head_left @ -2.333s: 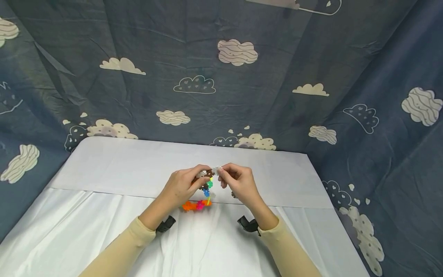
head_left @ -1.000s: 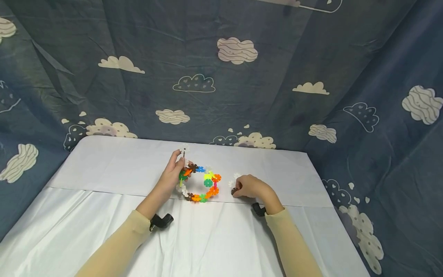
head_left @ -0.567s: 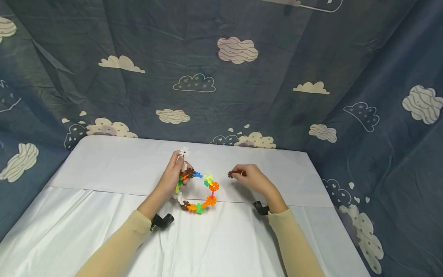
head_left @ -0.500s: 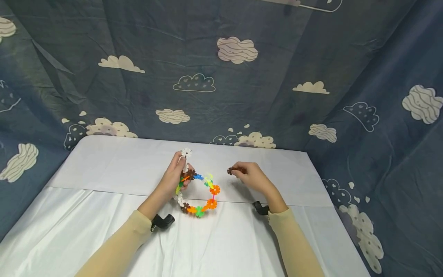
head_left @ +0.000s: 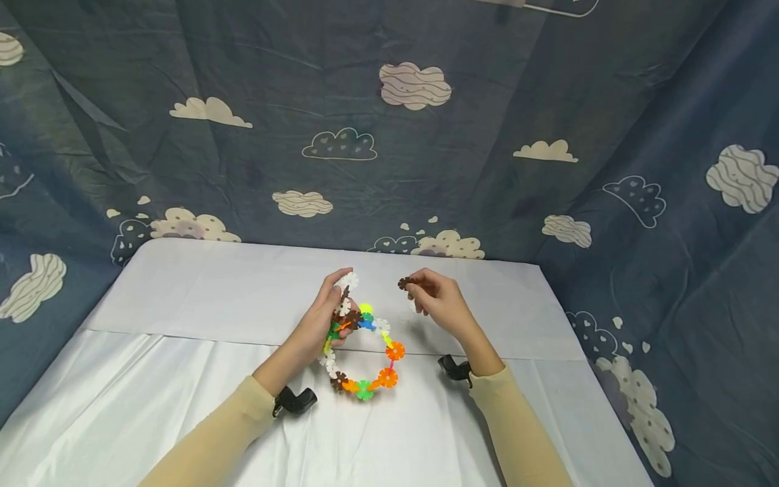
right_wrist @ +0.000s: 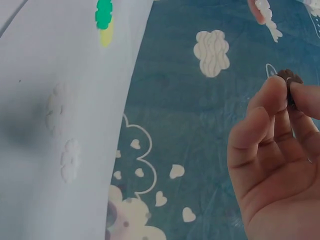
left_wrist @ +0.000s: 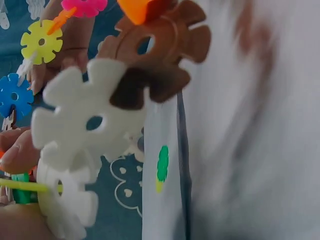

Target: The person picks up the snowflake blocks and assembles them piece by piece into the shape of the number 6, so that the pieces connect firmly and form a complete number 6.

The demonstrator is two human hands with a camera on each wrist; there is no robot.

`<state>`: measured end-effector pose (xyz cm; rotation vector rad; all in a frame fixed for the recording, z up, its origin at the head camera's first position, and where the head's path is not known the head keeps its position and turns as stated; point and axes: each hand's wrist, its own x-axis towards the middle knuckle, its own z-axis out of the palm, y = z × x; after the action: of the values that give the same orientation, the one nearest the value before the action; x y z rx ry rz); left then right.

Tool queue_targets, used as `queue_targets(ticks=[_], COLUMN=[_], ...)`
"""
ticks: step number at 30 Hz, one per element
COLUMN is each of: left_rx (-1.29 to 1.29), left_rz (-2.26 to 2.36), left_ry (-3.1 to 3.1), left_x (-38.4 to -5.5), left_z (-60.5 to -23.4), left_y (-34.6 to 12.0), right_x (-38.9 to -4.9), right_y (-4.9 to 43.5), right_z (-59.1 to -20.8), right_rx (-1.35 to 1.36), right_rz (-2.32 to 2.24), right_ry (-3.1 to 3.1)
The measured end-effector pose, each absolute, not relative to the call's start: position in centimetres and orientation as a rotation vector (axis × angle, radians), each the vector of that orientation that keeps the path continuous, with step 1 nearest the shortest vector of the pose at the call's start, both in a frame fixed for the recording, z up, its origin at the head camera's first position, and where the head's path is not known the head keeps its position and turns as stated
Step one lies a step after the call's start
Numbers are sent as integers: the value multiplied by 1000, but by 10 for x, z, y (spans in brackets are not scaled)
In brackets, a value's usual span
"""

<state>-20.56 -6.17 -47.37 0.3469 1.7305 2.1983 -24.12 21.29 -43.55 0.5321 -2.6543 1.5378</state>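
Observation:
My left hand (head_left: 319,321) grips a ring-shaped chain of interlocking snowflake discs (head_left: 388,377) in orange, green, white, brown, blue and other colours. A white disc (head_left: 349,280) sticks up at its top, by the thumb and index finger. In the left wrist view white discs (left_wrist: 90,117) and a brown disc (left_wrist: 150,47) of the chain loom close to the camera. My right hand (head_left: 441,297) pinches a loose brown snowflake disc (head_left: 404,283) between thumb and fingertips, just right of the chain. In the right wrist view the fingers partly cover that brown disc (right_wrist: 290,79).
On the white-covered table (head_left: 243,284) lie a green disc (right_wrist: 103,14) and a yellow disc (right_wrist: 106,37), side by side. Two white discs (right_wrist: 70,160) lie farther along it, one partly hidden behind my right hand in the head view. A cloud-patterned cloth (head_left: 243,169) hangs behind.
From both hands together at a white disc, my right hand went to the table, picked up the brown disc and raised it. My left hand has lately shifted right with the chain, towards it.

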Motion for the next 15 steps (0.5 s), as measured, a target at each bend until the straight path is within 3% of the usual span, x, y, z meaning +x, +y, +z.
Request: queue_targets(ticks=[15], left_rx=[359], left_rz=[2150], left_ry=[1454], left_x=[-191], left_z=[-474], left_y=[-46], right_x=[-234], right_y=[208], right_z=[-429], right_rx=[579], right_rz=[1563], right_ry=[-2556])
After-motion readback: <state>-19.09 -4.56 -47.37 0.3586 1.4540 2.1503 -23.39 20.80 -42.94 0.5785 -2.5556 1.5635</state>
